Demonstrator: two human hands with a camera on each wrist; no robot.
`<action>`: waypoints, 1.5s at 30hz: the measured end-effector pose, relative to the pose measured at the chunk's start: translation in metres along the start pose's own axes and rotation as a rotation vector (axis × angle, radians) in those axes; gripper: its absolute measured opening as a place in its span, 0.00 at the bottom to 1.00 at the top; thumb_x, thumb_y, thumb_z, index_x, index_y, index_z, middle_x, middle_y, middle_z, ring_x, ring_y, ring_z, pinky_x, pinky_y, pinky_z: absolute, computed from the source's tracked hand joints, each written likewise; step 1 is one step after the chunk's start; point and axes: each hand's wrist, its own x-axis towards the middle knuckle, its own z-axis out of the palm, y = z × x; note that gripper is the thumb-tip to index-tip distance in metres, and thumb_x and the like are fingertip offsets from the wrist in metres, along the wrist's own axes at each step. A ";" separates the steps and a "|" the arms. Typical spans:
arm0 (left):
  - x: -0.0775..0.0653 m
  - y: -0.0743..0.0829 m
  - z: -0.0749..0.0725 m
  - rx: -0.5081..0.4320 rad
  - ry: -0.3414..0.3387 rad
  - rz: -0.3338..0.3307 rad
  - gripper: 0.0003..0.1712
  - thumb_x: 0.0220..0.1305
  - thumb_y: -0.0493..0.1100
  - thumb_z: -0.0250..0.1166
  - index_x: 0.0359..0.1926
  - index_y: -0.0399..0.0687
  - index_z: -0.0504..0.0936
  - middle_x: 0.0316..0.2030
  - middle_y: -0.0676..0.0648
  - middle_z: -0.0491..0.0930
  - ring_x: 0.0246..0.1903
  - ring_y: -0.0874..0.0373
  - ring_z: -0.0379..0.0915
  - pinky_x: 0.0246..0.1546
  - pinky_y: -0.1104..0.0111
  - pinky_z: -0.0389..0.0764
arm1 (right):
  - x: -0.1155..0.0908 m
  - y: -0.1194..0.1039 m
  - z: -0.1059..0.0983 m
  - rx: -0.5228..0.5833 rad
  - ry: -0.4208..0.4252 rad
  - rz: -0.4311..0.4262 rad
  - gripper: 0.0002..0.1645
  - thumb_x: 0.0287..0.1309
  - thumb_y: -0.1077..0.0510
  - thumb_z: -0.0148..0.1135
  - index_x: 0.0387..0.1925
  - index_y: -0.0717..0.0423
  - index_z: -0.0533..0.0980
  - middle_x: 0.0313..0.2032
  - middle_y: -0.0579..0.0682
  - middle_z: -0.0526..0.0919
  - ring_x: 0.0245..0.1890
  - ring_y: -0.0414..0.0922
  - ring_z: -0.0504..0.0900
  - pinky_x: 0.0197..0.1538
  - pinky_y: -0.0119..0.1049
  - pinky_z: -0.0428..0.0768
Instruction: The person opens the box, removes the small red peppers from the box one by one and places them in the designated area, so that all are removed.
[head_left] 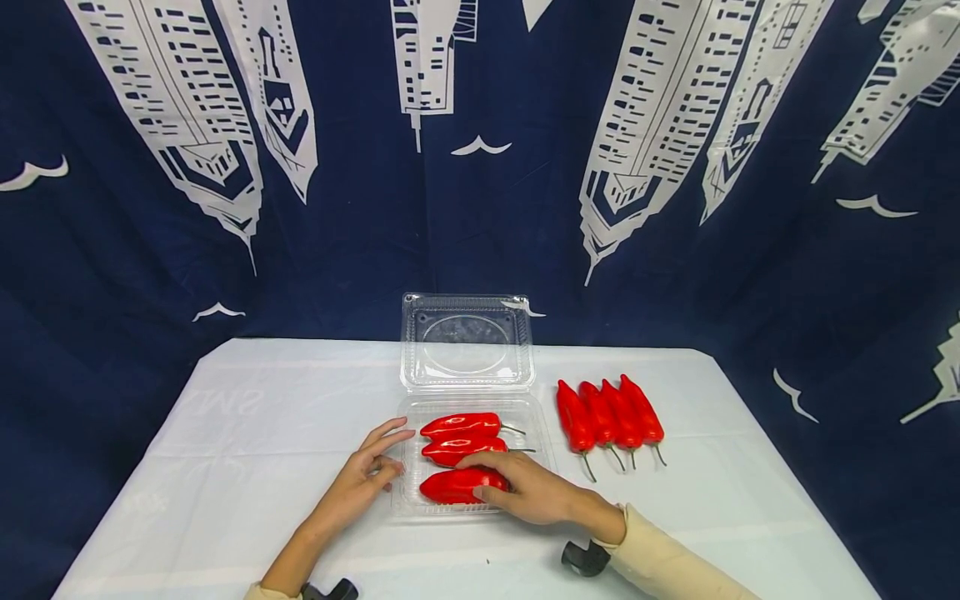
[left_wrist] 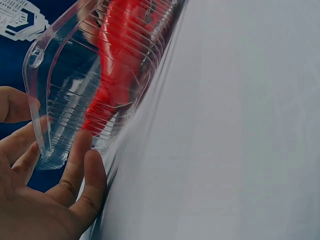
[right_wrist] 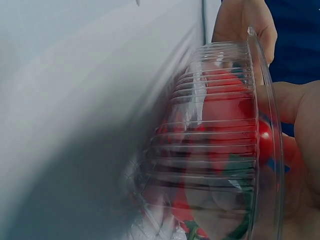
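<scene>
A clear plastic clamshell box (head_left: 546,467) lies with its lid (head_left: 468,379) raised at the back. Two glossy red peppers (head_left: 459,426) with thin stems lie crosswise in its base. Nearer the front, my right hand (head_left: 536,492) holds a third red pepper (head_left: 457,487) inside the base, thumb on the near side and fingers over the far side. Through the ribbed wall (right_wrist: 220,135) in the right wrist view, red shows beside these fingers. My left hand (head_left: 367,475) is at the box's left side, its spread fingertips (left_wrist: 82,140) against the clear wall in the left wrist view.
Several more red peppers (head_left: 609,417) lie side by side to the right of the box, stems toward the front. The table (head_left: 247,467) has a white cover. Behind it hangs a dark blue cloth (head_left: 480,225) printed with white buildings.
</scene>
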 end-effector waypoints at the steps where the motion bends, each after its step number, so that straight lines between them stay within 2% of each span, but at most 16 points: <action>1: 0.000 0.000 0.000 0.000 0.000 -0.001 0.29 0.65 0.29 0.58 0.67 0.45 0.74 0.75 0.50 0.57 0.41 0.49 0.80 0.36 0.69 0.80 | 0.000 0.000 0.000 0.002 0.002 0.003 0.23 0.68 0.54 0.60 0.63 0.43 0.73 0.56 0.39 0.80 0.51 0.35 0.76 0.60 0.35 0.76; 12: 0.000 0.001 0.001 -0.004 0.009 -0.018 0.27 0.68 0.31 0.60 0.67 0.46 0.74 0.75 0.50 0.58 0.41 0.50 0.79 0.37 0.70 0.80 | -0.002 0.002 -0.003 0.047 0.022 0.041 0.24 0.67 0.50 0.62 0.64 0.39 0.72 0.56 0.39 0.79 0.55 0.38 0.76 0.61 0.38 0.76; 19: 0.000 0.001 0.001 -0.006 0.009 -0.017 0.28 0.67 0.31 0.60 0.67 0.46 0.74 0.75 0.50 0.58 0.40 0.50 0.79 0.37 0.70 0.80 | -0.002 0.001 -0.004 0.073 0.065 0.022 0.26 0.67 0.50 0.62 0.65 0.39 0.71 0.59 0.39 0.78 0.58 0.39 0.75 0.63 0.39 0.74; 28: 0.000 -0.001 0.000 0.002 0.003 -0.001 0.28 0.68 0.31 0.60 0.67 0.46 0.74 0.75 0.50 0.58 0.39 0.50 0.78 0.37 0.70 0.79 | -0.003 0.003 -0.009 0.162 0.153 0.028 0.27 0.69 0.48 0.61 0.67 0.38 0.68 0.62 0.43 0.74 0.59 0.45 0.74 0.59 0.37 0.78; 33: 0.000 -0.001 0.001 0.004 0.006 -0.006 0.28 0.67 0.30 0.59 0.68 0.46 0.74 0.75 0.50 0.58 0.40 0.50 0.79 0.37 0.70 0.80 | -0.005 0.003 -0.014 0.222 0.145 0.035 0.29 0.70 0.53 0.59 0.69 0.38 0.67 0.63 0.48 0.74 0.59 0.49 0.74 0.57 0.37 0.79; 40: 0.000 -0.002 0.000 0.003 0.006 -0.005 0.28 0.67 0.31 0.59 0.68 0.46 0.74 0.75 0.50 0.57 0.39 0.51 0.79 0.37 0.70 0.80 | -0.007 0.000 -0.018 0.225 0.143 0.037 0.27 0.71 0.52 0.57 0.69 0.41 0.67 0.63 0.50 0.75 0.56 0.50 0.75 0.55 0.36 0.79; 45: 0.001 -0.002 0.000 0.000 0.003 -0.004 0.28 0.68 0.31 0.59 0.68 0.46 0.74 0.75 0.50 0.57 0.38 0.52 0.78 0.37 0.71 0.79 | -0.009 -0.002 -0.019 0.242 0.162 0.082 0.27 0.71 0.52 0.57 0.69 0.42 0.69 0.62 0.50 0.75 0.56 0.50 0.75 0.53 0.35 0.80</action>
